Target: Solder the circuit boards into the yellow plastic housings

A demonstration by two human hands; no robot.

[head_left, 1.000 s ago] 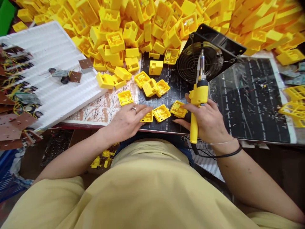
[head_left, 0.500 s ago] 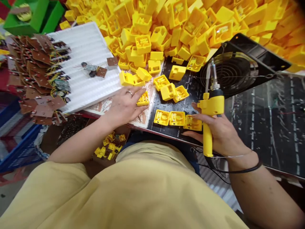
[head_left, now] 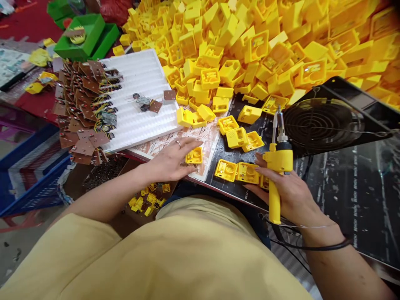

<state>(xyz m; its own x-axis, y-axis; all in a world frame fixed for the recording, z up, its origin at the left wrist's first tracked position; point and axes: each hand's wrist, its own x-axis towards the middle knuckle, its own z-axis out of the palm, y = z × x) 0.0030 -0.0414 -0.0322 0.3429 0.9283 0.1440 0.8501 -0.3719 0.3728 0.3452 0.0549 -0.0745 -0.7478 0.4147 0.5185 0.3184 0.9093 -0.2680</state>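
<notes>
My left hand [head_left: 170, 160] has its thumb and fingers around a small yellow plastic casing [head_left: 194, 156] at the table's front edge. In my right hand [head_left: 289, 189] is a yellow soldering gun [head_left: 276, 166], upright with its metal tip pointing away from me. That hand's thumb and fingertips also reach around the right end of a row of open yellow casings [head_left: 226, 170], partly hiding the last one. Just behind the row lie several more casings [head_left: 236, 137], with another small group [head_left: 196, 116] farther left.
A large heap of yellow casings [head_left: 212, 56] fills the back. To its left are a white ridged foam board [head_left: 140, 79], stacked brown circuit boards [head_left: 81, 100] and green trays [head_left: 83, 39]. A black fan [head_left: 321, 121] stands right; a blue basket [head_left: 34, 175] sits lower left.
The camera view has shifted, so everything appears lower and farther right. Relative to the other casings, my left hand and its casing have moved left and toward me. My right hand still holds the soldering gun.
</notes>
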